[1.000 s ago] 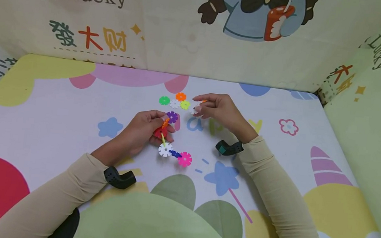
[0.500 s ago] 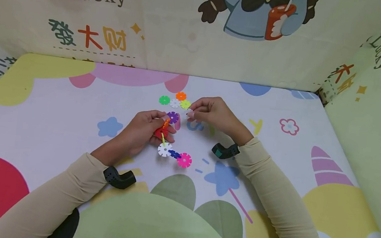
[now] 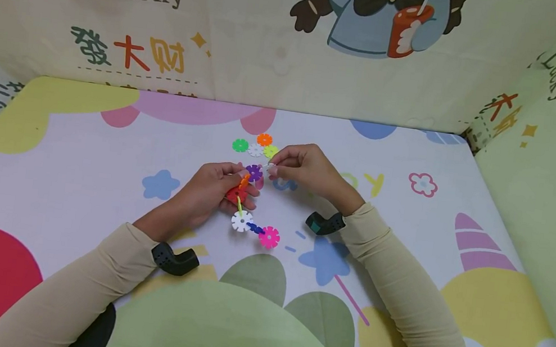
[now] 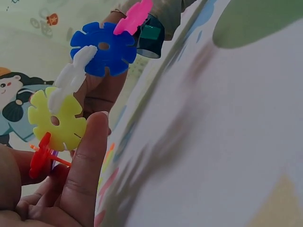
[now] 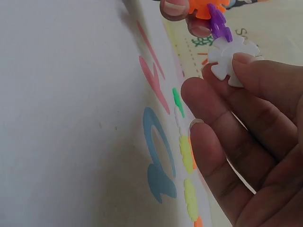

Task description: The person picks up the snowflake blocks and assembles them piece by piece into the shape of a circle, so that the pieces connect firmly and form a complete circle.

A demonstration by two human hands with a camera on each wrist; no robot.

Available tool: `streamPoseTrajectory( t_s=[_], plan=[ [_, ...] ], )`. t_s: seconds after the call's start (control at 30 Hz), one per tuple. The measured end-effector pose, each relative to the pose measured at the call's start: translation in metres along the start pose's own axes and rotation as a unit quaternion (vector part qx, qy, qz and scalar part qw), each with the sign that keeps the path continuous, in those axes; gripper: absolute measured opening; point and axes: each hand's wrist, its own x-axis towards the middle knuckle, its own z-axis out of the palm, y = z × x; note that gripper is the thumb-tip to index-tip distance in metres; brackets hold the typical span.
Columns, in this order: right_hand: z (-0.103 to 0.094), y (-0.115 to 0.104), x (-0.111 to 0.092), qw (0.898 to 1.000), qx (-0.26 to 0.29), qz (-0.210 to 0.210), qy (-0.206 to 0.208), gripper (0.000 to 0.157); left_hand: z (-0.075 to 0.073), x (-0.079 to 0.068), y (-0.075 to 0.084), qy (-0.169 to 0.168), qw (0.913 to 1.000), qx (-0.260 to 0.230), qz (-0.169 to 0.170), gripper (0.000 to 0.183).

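Note:
My left hand [image 3: 207, 189] grips a chain of slotted plastic snowflake discs by its red disc [image 3: 236, 194] and orange disc [image 3: 244, 180]. Below the fingers hang a yellow disc [image 4: 57, 120], a white one [image 3: 241, 221], a blue one [image 4: 103, 49] and a pink one [image 3: 269, 237]. A purple disc [image 3: 254, 173] forms the chain's upper end. Between thumb and fingertips, my right hand [image 3: 304, 168] pinches another white disc [image 5: 220, 59], its edge right at the purple disc in the right wrist view.
Behind the hands lie loose discs: green [image 3: 240, 145], orange [image 3: 264, 139], white [image 3: 255, 150] and yellow [image 3: 270, 151]. Another yellow disc [image 5: 190, 199] shows in the right wrist view. A printed cloth covers the table [image 3: 184, 141], with a printed curtain [image 3: 252, 35] upright behind it.
My right hand has moved left and slightly nearer, bringing the white disc up to the purple one. The left hand has barely shifted and keeps its grip on the chain.

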Motion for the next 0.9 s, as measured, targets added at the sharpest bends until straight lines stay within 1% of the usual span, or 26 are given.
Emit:
streamPoseTrajectory(
  t_s=[0.23,0.4,0.47,0.67,0.9],
  plan=[
    [0.004,-0.004,0.000,1.000,-0.007,-0.016,0.003,0.015,-0.002,0.001,0.000,0.002,0.9997,0.025,-0.006,0.031],
    [0.005,-0.004,0.001,0.999,-0.035,-0.030,0.009,0.015,-0.003,0.000,0.001,0.005,0.9996,0.024,-0.015,0.031],
    [0.006,-0.004,0.001,0.998,-0.043,-0.036,0.013,0.014,-0.003,0.000,0.001,0.006,0.9996,0.024,-0.012,0.031],
    [0.010,-0.006,-0.002,0.996,-0.073,-0.048,0.026,0.013,-0.003,-0.001,0.000,0.014,0.9997,0.018,0.012,0.032],
    [0.014,-0.006,-0.004,0.993,-0.090,-0.062,0.041,0.013,-0.002,-0.002,0.000,0.021,0.9994,0.018,0.020,0.032]
  ],
)
